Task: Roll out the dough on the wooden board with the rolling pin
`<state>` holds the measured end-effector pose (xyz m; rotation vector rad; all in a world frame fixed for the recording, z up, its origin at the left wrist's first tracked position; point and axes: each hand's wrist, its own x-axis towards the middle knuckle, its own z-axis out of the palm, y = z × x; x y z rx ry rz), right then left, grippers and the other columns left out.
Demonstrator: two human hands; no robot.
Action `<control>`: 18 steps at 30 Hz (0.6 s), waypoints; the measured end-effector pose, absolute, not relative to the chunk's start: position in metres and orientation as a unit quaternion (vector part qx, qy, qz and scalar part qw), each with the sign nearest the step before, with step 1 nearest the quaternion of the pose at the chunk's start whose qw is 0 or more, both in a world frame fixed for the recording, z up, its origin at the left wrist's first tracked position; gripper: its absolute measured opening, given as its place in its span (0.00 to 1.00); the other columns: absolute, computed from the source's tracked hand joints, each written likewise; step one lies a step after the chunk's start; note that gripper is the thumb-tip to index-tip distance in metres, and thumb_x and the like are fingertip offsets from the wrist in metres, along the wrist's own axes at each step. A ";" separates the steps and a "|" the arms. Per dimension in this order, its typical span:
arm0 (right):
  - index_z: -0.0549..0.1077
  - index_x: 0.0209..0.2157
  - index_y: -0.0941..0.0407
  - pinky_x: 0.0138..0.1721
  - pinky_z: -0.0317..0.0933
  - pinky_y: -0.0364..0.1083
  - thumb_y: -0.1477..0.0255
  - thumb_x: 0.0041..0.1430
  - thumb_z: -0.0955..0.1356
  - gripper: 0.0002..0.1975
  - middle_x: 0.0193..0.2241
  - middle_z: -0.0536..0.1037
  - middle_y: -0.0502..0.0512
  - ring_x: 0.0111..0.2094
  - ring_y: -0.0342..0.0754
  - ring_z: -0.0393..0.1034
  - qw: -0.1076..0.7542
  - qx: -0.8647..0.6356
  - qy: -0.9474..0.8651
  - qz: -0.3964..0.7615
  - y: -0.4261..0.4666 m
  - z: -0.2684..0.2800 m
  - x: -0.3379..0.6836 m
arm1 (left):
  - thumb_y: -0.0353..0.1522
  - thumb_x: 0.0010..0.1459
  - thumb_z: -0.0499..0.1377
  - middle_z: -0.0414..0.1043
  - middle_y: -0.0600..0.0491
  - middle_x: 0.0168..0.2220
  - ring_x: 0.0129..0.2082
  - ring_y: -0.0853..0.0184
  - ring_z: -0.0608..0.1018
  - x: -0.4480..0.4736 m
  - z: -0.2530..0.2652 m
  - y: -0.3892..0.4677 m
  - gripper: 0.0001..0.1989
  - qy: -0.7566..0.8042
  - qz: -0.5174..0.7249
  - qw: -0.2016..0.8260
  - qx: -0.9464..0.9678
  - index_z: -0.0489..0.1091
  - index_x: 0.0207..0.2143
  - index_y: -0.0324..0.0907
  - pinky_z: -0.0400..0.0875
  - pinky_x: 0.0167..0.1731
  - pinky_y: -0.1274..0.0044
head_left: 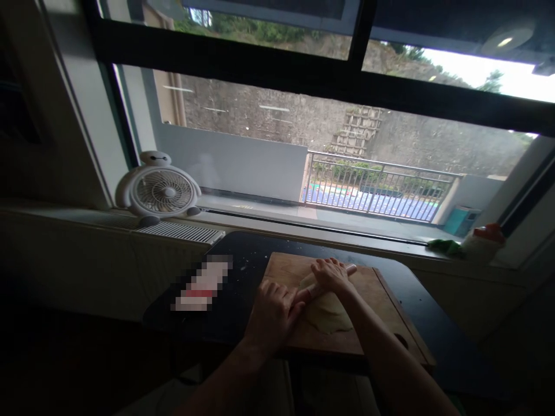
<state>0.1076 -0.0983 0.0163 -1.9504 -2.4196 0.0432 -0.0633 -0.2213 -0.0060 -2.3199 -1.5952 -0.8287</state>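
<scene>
Evidently both hands are on the rolling pin, which slants from lower left to upper right just right of the frame's centre. The left hand closes over its lower end, thumb lying along it; the right hand bends over it near the upper end, whose tip pokes out past the fingers. Beneath the pin lies the dough, a flat pale sheet with a wavy lower edge, partly hidden by the pin, hands and right forearm. It rests on a wooden board, which has a dark handle slot toward its lower right corner. The board lies on a black worktop with pale specks left of the board. On the worktop's left part, a pixelated item shows white and red; what it is cannot be told. At the right of the frame, a pale container with an orange-red top stands on the sill beside something green; its contents cannot be made out. At left, a white fan stands by the window, above a radiator grille.
</scene>
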 end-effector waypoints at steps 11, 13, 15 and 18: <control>0.63 0.55 0.55 0.51 0.50 0.57 0.54 0.62 0.51 0.28 0.55 0.64 0.62 0.56 0.58 0.54 0.036 -0.650 -0.754 0.086 -0.017 0.009 0.061 | 0.39 0.64 0.47 0.71 0.52 0.34 0.40 0.61 0.69 -0.087 -0.011 -0.197 0.14 -0.572 -0.279 0.109 -0.764 0.70 0.42 0.45 0.54 0.51 0.60; 0.63 0.55 0.55 0.51 0.50 0.58 0.54 0.63 0.51 0.28 0.55 0.64 0.63 0.56 0.58 0.54 0.032 -0.650 -0.754 0.094 -0.022 0.012 0.071 | 0.38 0.63 0.48 0.71 0.51 0.35 0.40 0.61 0.69 -0.088 -0.010 -0.195 0.14 -0.571 -0.276 0.114 -0.765 0.70 0.43 0.45 0.53 0.52 0.60; 0.64 0.54 0.55 0.51 0.50 0.58 0.54 0.63 0.51 0.28 0.54 0.64 0.62 0.56 0.58 0.55 0.030 -0.647 -0.756 0.094 -0.037 0.014 0.086 | 0.37 0.62 0.50 0.71 0.51 0.37 0.41 0.61 0.69 -0.089 -0.009 -0.196 0.13 -0.568 -0.276 0.121 -0.766 0.69 0.46 0.45 0.52 0.53 0.59; 0.63 0.54 0.52 0.53 0.48 0.58 0.56 0.64 0.50 0.25 0.55 0.63 0.59 0.58 0.57 0.51 0.038 -0.633 -0.770 0.069 -0.072 0.012 0.110 | 0.36 0.60 0.53 0.71 0.51 0.39 0.43 0.60 0.68 -0.086 -0.009 -0.199 0.14 -0.558 -0.280 0.123 -0.771 0.68 0.47 0.45 0.49 0.55 0.58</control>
